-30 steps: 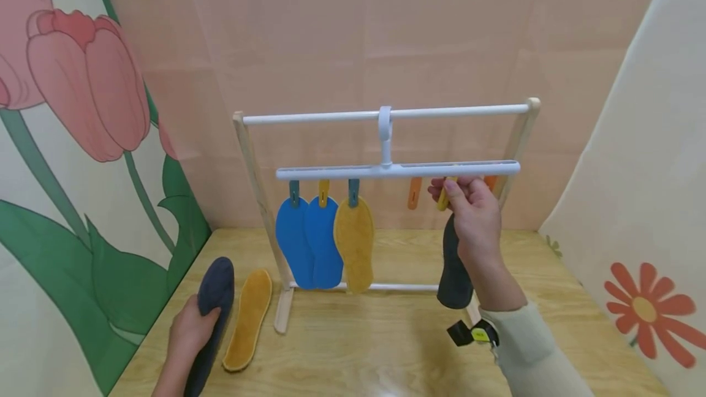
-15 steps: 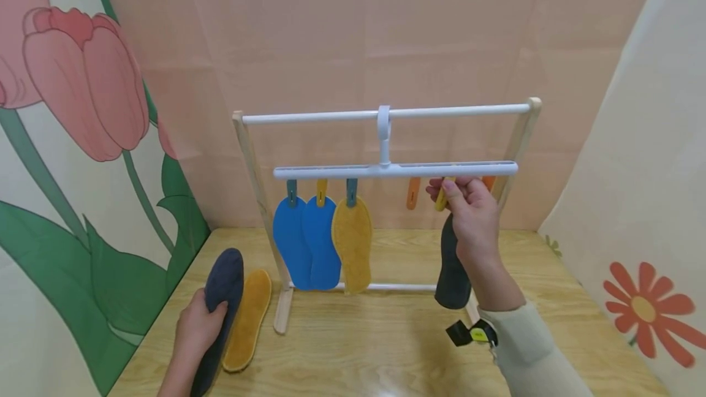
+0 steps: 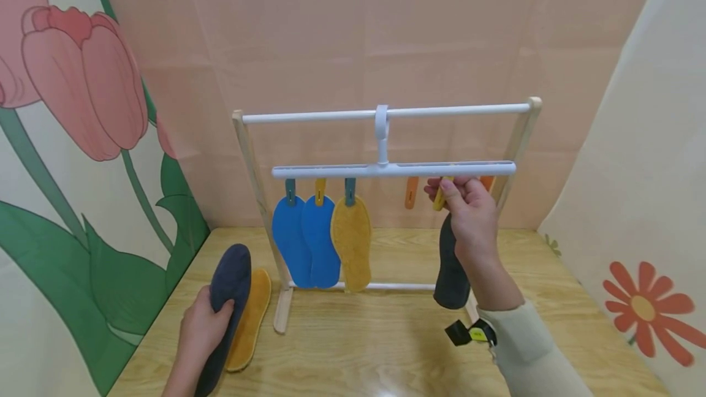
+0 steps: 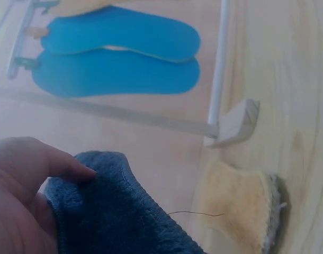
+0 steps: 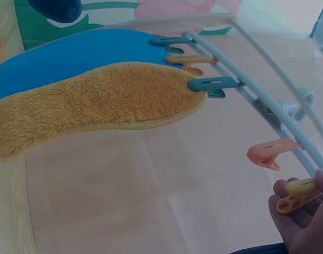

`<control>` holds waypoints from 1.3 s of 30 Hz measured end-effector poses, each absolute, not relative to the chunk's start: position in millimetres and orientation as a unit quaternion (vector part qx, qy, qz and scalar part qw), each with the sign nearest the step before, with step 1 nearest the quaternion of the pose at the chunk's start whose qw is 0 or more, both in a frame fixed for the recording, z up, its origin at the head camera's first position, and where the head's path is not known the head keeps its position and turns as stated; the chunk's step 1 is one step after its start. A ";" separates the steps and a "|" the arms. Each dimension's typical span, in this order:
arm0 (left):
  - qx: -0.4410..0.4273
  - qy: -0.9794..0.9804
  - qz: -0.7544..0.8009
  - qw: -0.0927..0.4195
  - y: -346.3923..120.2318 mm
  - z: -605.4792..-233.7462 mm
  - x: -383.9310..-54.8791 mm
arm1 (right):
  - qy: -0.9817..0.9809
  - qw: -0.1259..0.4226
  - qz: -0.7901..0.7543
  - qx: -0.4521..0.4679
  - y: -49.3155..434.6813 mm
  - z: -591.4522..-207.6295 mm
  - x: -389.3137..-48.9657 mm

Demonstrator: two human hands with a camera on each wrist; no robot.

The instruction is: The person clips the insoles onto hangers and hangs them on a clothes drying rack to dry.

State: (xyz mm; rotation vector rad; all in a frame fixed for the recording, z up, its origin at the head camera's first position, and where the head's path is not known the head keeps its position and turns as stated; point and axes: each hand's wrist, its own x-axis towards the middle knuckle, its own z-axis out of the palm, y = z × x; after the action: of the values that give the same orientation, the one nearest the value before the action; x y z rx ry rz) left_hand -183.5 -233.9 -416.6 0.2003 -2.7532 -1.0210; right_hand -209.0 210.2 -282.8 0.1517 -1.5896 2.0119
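My left hand grips a dark navy fleecy insole, thumb on its face; the left wrist view shows the insole's pile. Beneath it a mustard insole lies on the table, partly covered. My right hand pinches a yellow clip on the white clip hanger; in the right wrist view this clip has nothing in its jaws. Behind that hand hangs a dark insole, its top hidden. Two blue insoles and a mustard one hang at the left from clips.
The hanger hooks over the top rod of a wooden-legged rack. An orange clip hangs bare left of my right hand, and another orange clip shows behind it. A wood-grain table lies below; printed cloths surround it.
My left hand has risen and moved right with the navy insole, now overlapping the mustard insole on the table. The hanger and my right hand have shifted slightly left; the pinch on the clip stays.
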 end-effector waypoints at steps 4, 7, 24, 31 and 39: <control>0.062 -0.930 -0.345 0.116 -228.2 -412.5 -177.9 | -0.595 0.286 0.749 0.058 209.5 -283.1 -208.9; 0.055 -0.928 -0.344 0.130 -223.7 -408.5 -173.6 | -0.601 0.289 0.744 0.054 209.2 -283.4 -209.0; 0.043 -0.929 -0.349 0.118 -204.1 -389.6 -158.0 | -0.604 0.286 0.742 0.053 210.2 -283.8 -208.2; 0.020 -0.922 -0.360 0.138 -189.1 -383.8 -150.5 | -0.602 0.284 0.745 0.049 210.2 -283.9 -206.8; -0.009 -0.911 -0.385 0.146 -170.0 -380.1 -146.2 | -0.603 0.280 0.746 0.042 209.8 -283.1 -205.2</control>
State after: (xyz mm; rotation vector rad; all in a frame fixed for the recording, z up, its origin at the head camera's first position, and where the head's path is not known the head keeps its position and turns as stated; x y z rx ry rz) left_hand -146.2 -170.0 -380.1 -0.0249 -2.6248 -1.1079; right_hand -205.2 209.8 -283.1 0.1124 -1.6170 2.0000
